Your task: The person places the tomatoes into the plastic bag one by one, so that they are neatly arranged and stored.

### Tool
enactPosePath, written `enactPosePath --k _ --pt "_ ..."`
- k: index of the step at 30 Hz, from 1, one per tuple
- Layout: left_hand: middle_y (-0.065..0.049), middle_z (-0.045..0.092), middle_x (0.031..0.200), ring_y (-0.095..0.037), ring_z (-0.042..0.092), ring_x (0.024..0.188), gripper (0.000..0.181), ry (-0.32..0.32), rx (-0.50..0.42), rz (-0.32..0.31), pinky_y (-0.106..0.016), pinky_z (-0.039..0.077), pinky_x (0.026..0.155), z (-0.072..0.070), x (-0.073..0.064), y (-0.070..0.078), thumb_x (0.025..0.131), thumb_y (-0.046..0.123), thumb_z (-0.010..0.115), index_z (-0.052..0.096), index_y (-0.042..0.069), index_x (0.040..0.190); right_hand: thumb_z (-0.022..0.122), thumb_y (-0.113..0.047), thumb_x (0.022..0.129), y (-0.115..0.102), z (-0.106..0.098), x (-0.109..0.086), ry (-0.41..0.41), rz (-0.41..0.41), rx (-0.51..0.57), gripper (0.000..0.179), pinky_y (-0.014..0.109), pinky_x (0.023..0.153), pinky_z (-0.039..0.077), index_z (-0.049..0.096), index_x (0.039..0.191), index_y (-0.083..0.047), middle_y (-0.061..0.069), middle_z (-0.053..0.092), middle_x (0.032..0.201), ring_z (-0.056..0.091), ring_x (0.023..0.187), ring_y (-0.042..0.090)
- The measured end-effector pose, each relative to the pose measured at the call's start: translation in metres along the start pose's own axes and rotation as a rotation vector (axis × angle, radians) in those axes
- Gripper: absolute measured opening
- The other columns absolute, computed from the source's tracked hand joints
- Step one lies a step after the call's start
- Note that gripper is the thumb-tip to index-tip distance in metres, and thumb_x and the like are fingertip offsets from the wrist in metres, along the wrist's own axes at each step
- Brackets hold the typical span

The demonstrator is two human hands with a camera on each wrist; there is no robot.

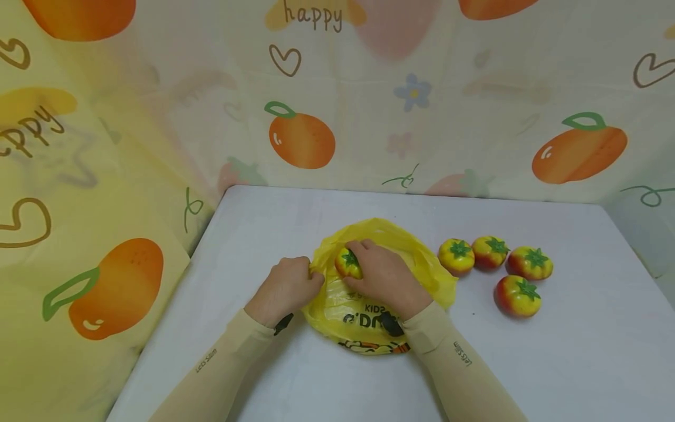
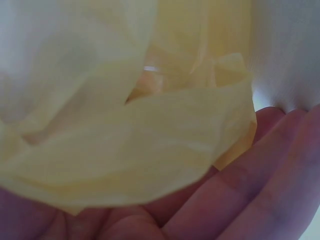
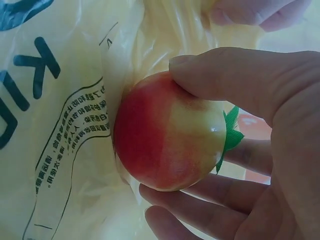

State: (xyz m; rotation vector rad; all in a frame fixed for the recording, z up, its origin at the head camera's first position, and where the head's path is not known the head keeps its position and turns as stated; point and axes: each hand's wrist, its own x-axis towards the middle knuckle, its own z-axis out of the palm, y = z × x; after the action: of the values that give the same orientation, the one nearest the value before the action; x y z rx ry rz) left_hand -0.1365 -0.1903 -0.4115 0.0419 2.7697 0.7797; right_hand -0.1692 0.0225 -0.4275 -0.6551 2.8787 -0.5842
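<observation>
A yellow plastic bag (image 1: 379, 228) with dark lettering lies on the white table, its mouth spread wide. At the bag's left rim, my left hand (image 1: 287, 287) pinches the plastic; in the left wrist view a fold of the bag (image 2: 125, 150) covers part of the fingers (image 2: 240, 180). My right hand (image 1: 387, 272) is inside the bag's mouth and grips a red-and-yellow tomato-like fruit (image 3: 165, 132) with a green star-shaped leaf top. Thumb on one side and fingers on the other hold this fruit, which is against the bag's plastic.
To the right of the bag sit several similar fruits, among them one near the bag (image 1: 456, 257) and one closer to the front (image 1: 517, 296). The white table (image 1: 580, 363) ends at a patterned cloth wall (image 1: 358, 135) behind and on the left.
</observation>
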Motion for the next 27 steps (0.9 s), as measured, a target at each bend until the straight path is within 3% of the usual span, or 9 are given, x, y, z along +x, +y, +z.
enactPosePath --k 16,21,27 --pt "-0.001 0.044 0.067 -0.016 0.046 0.051 0.023 0.007 -0.001 0.004 -0.024 0.036 0.047 -0.001 -0.002 0.005 0.099 0.019 0.056 0.057 0.007 0.08 0.076 -0.045 0.097 0.003 0.001 0.001 -0.005 0.005 0.012 0.065 0.041 0.097 0.061 0.053 0.153 -0.018 0.006 0.066 0.135 0.066 0.103 0.02" --pt "-0.001 0.045 0.066 -0.017 0.047 0.05 0.023 0.015 0.0 0.016 -0.024 0.036 0.047 -0.001 -0.002 0.004 0.099 0.018 0.056 0.057 0.007 0.079 0.075 -0.049 0.097 0.001 -0.002 0.0 -0.014 0.001 -0.002 0.074 0.039 0.097 0.061 0.049 0.158 -0.016 0.007 0.067 0.134 0.065 0.102 0.02" --pt "-0.002 0.047 0.066 -0.017 0.048 0.051 0.023 0.017 -0.008 0.012 -0.025 0.037 0.047 -0.001 -0.002 0.002 0.099 0.018 0.054 0.058 0.007 0.08 0.075 -0.056 0.096 0.002 -0.016 -0.011 -0.001 0.013 0.008 0.085 0.046 0.107 0.058 0.042 0.165 -0.018 0.009 0.062 0.148 0.067 0.12 0.025"
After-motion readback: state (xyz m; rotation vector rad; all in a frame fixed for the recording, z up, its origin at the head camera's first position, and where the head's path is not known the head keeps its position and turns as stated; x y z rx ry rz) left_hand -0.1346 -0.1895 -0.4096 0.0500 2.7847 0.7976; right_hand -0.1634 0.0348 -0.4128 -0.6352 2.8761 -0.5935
